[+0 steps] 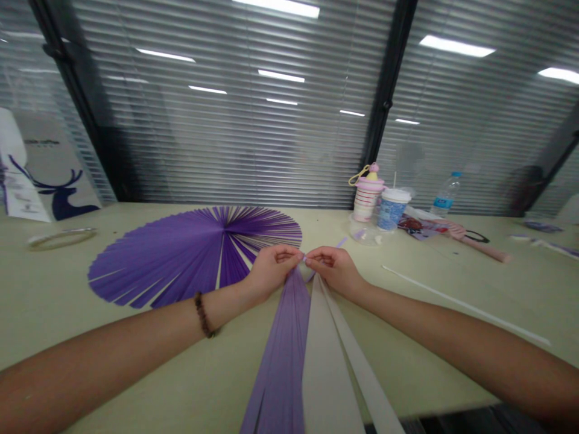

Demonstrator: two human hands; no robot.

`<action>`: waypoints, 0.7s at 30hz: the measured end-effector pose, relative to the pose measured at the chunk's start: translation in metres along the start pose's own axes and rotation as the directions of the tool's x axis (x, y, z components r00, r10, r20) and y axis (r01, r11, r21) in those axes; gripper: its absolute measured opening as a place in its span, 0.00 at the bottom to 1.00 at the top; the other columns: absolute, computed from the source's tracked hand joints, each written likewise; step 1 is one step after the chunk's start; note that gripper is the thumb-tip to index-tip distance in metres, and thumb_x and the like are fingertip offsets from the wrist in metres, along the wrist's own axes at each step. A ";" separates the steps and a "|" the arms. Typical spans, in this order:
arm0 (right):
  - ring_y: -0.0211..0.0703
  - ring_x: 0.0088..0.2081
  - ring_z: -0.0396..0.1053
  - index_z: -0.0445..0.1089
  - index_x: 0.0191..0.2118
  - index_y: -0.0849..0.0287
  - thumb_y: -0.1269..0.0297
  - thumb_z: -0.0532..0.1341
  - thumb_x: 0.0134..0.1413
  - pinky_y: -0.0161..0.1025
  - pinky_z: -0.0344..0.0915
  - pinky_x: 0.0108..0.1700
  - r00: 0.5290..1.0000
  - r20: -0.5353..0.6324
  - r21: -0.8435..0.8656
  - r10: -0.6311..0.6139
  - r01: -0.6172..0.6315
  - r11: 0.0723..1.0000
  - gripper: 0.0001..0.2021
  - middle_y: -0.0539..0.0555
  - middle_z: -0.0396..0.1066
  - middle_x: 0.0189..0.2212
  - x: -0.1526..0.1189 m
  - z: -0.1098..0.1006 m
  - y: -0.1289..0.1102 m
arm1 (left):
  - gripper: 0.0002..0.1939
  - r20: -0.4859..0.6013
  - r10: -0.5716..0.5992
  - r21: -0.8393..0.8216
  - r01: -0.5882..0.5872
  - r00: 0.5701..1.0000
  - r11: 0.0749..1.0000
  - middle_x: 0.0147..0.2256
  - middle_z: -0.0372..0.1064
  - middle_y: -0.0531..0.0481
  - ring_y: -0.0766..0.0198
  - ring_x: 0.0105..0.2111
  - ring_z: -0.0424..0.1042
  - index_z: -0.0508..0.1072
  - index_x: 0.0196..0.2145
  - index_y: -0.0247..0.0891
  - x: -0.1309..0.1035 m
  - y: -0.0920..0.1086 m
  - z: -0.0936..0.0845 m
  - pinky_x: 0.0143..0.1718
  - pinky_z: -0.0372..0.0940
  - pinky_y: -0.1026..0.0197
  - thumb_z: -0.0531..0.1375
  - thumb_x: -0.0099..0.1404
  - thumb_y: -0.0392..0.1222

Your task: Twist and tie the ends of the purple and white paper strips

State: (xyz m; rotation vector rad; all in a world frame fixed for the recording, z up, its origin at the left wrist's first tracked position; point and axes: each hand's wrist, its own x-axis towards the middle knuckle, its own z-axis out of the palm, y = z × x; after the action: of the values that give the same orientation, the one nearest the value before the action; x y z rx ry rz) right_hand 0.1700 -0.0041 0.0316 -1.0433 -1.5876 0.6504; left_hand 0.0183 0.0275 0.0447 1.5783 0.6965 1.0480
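My left hand (278, 265) and my right hand (335, 268) meet at mid-table, both with fingers pinched. Between the fingertips shows a small bit of light purple strip, and another end of it pokes out behind my right hand. Directly below, lilac strips (284, 355) and white strips (328, 361) gather to a narrow top and fan out toward me past the table's front edge. Exactly how the gathered top is fastened is hidden by my fingers. Behind my left hand, a big round fan of dark purple strips (167, 259) lies flat.
On the right stand a pink-lidded cup (367, 199), a blue paper cup (392, 210) and a water bottle (444, 196). A clear plastic lid (364, 234) lies before them. A thin white strip (465, 304) crosses the right side. At left are a ring (62, 237) and a paper bag (67, 169).
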 end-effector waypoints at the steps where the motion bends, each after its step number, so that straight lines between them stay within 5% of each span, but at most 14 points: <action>1: 0.36 0.27 0.67 0.69 0.29 0.63 0.65 0.60 0.42 0.33 0.63 0.31 1.000 0.000 0.012 0.009 -0.009 1.000 0.07 0.54 0.71 0.26 0.000 0.000 0.000 | 0.08 -0.001 -0.002 0.009 0.002 1.000 1.000 0.23 0.66 0.52 0.74 0.19 0.59 0.70 0.28 0.32 0.000 0.000 0.000 0.18 0.52 0.71 0.59 0.50 0.39; 14: 0.34 0.23 0.65 0.66 0.26 0.63 0.65 0.61 0.40 0.31 0.61 0.26 0.998 -0.040 -0.008 0.044 -0.044 0.999 0.06 0.52 0.68 0.21 0.000 0.001 -0.004 | 0.08 0.029 0.053 0.076 -0.056 0.998 0.996 0.28 0.71 0.49 0.68 0.27 0.67 0.72 0.28 0.33 0.001 -0.004 0.000 0.30 0.62 0.67 0.61 0.48 0.39; 21: 0.33 0.22 0.64 0.65 0.26 0.63 0.64 0.60 0.41 0.30 0.61 0.25 0.998 -0.008 -0.044 0.065 -0.065 0.997 0.07 0.51 0.67 0.21 -0.002 0.000 -0.008 | 0.07 0.073 0.127 0.164 -0.138 0.989 0.977 0.27 0.69 0.50 0.69 0.27 0.66 0.70 0.29 0.32 0.002 -0.007 -0.003 0.29 0.60 0.67 0.58 0.52 0.39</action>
State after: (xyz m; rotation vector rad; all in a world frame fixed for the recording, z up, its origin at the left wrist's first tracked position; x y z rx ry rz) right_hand 0.1676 -0.0094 0.0372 -1.1326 -1.5737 0.6572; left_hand 0.0174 0.0325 0.0384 1.8172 0.6583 1.0541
